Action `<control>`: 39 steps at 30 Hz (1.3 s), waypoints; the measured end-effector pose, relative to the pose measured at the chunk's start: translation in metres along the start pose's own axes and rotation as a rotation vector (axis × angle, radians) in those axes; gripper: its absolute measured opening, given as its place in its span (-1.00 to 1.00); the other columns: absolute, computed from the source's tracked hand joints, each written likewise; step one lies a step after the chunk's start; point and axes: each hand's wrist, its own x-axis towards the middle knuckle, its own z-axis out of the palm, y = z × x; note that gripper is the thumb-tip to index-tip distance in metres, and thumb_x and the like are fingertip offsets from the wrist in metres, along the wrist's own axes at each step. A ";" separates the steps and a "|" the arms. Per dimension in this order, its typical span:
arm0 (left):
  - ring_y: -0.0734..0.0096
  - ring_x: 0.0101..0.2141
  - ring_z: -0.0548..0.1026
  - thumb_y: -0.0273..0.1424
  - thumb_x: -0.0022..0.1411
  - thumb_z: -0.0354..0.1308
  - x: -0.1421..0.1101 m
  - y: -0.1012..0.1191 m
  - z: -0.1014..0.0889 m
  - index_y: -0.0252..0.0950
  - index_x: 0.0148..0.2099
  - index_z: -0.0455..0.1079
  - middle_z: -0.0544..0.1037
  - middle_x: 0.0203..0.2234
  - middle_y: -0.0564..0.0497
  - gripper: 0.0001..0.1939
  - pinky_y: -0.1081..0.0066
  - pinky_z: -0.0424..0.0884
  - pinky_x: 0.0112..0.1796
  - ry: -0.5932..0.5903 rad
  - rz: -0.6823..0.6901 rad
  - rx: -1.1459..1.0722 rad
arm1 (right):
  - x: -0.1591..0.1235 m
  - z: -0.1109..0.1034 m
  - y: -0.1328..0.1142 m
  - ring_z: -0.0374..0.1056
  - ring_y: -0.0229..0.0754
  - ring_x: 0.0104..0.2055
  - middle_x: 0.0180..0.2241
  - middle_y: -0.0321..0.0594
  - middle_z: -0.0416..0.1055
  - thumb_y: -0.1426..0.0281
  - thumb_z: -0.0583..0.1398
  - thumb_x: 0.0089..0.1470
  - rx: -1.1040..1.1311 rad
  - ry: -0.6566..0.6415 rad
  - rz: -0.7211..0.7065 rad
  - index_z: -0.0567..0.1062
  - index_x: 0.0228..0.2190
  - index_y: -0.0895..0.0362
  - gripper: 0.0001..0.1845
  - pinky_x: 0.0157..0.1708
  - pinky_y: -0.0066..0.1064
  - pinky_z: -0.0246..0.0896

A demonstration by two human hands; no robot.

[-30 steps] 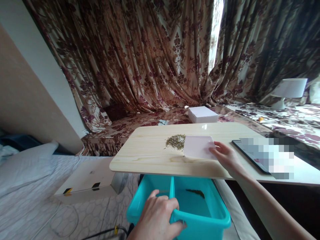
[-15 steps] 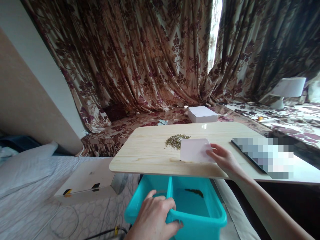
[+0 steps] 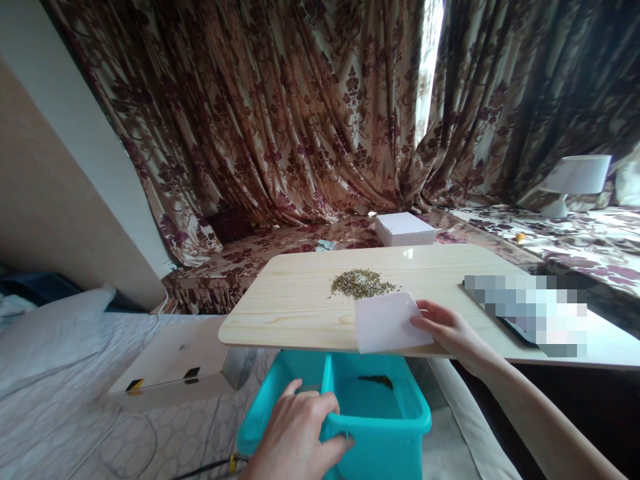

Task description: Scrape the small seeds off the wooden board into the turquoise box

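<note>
My right hand (image 3: 447,328) pinches a white card (image 3: 387,323) by its right edge. The card lies slanted over the near edge of a pale wooden board (image 3: 300,303). Just behind the card a small heap of dry green-brown crumbs (image 3: 361,283) lies on the board. Under the board's edge stands a turquoise plastic bin (image 3: 370,413) with a divider and a dark scrap inside. My left hand (image 3: 295,433) is closed over the bin's near rim.
A blurred-out dark flat device (image 3: 520,307) lies on the board's right side. Behind it a white box (image 3: 405,229) rests on patterned fabric below heavy curtains. A white lamp (image 3: 575,180) stands far right. A flat cardboard box (image 3: 175,360) lies on the bed at left.
My right hand has dragged the card toward me to the board's near edge, uncovering more of the crumbs. My left hand has shifted the bin leftward under the board.
</note>
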 end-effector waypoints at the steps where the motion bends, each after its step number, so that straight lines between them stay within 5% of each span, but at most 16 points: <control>1: 0.31 -0.23 0.40 -0.32 0.04 0.20 0.000 0.000 0.000 -0.14 -0.34 0.38 0.49 -0.40 0.13 -0.91 0.23 -0.03 0.06 0.001 0.001 0.001 | -0.002 -0.003 -0.003 0.44 -0.13 -0.42 -0.40 -0.18 0.55 0.22 0.27 -0.22 0.004 0.016 0.009 0.48 -0.35 0.15 -0.65 -0.49 -0.40 0.28; 7: 0.31 -0.24 0.41 -0.31 0.03 0.21 0.003 0.004 0.000 -0.15 -0.35 0.39 0.48 -0.42 0.13 -0.90 0.23 -0.05 0.07 -0.013 -0.001 0.013 | 0.006 -0.028 -0.003 0.44 -0.07 -0.40 -0.44 -0.16 0.54 0.23 0.29 -0.29 -0.013 0.446 -0.089 0.46 -0.38 0.14 -0.64 -0.50 -0.39 0.27; 10: 0.30 -0.24 0.41 -0.31 0.01 0.23 0.004 0.006 0.002 -0.16 -0.35 0.40 0.48 -0.42 0.12 -0.88 0.23 -0.05 0.07 -0.038 0.002 0.031 | 0.012 -0.035 0.004 0.45 -0.05 -0.37 -0.47 -0.19 0.54 0.28 0.27 -0.28 -0.084 0.514 -0.071 0.45 -0.39 0.11 -0.70 -0.45 -0.36 0.27; 19: 0.31 -0.21 0.39 -0.28 0.01 0.24 0.004 0.002 0.007 -0.15 -0.29 0.40 0.47 -0.39 0.12 -0.82 0.21 -0.10 0.09 -0.042 0.031 0.017 | 0.015 -0.028 0.009 0.46 -0.05 -0.39 -0.45 -0.19 0.56 0.28 0.22 -0.25 -0.259 0.527 -0.078 0.45 -0.41 0.11 -0.74 -0.42 -0.35 0.27; 27: 0.32 -0.22 0.41 -0.25 0.01 0.25 0.006 0.004 0.003 -0.14 -0.28 0.41 0.47 -0.40 0.12 -0.81 0.21 -0.09 0.09 -0.044 0.018 0.029 | 0.015 -0.011 0.012 0.46 -0.05 -0.38 -0.45 -0.19 0.56 0.21 0.21 -0.25 -0.171 0.380 -0.074 0.44 -0.41 0.08 -0.71 -0.43 -0.35 0.30; 39: 0.24 -0.20 0.44 -0.26 -0.01 0.26 0.012 0.005 -0.002 -0.16 -0.23 0.44 0.52 -0.33 0.04 -0.75 0.09 -0.03 0.09 -0.133 0.011 0.084 | 0.013 -0.008 0.004 0.47 -0.04 -0.36 -0.45 -0.18 0.56 0.22 0.20 -0.25 -0.166 0.328 -0.111 0.42 -0.44 0.09 -0.74 -0.39 -0.33 0.32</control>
